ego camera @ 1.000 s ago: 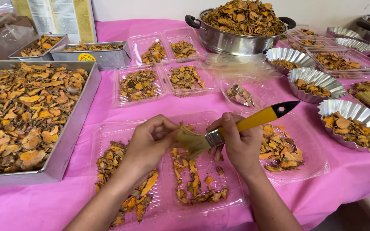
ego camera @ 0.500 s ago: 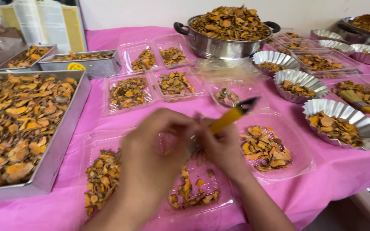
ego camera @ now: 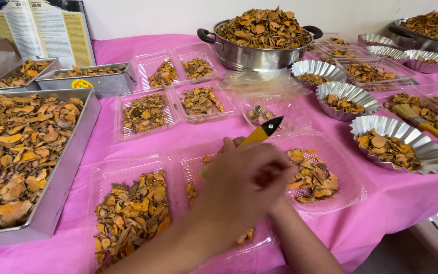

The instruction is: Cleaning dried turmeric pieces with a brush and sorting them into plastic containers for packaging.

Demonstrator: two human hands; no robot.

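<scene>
A: Pink tablecloth [ego camera: 401, 203] covers the whole table, with a white wall behind. What lies at the far left?

B: 1 large steel tray [ego camera: 72, 157] heaped with dried orange-brown slices; behind it, 2 smaller steel pans [ego camera: 102, 83] and an open printed booklet [ego camera: 36, 28].

A: And in the middle?

B: 1 clear plastic compartment tray [ego camera: 178, 167] near the front edge, its left cell full of slices. Above it, the left hand [ego camera: 242, 185] is blurred and curled over the right hand [ego camera: 229, 147], of which only fingertips show. A yellow-handled brush [ego camera: 262, 133] with a black tip rises from between them; which hand clasps it, I cannot tell. Further back stand 4 small clear trays [ego camera: 145, 114] and a steel pot [ego camera: 252, 53] piled high.

A: To the right?

B: 1 clear dish [ego camera: 330, 152] of slices just beside the hands, fluted foil cups [ego camera: 424, 147], and a 2nd brush [ego camera: 424, 124] lying well apart.
</scene>
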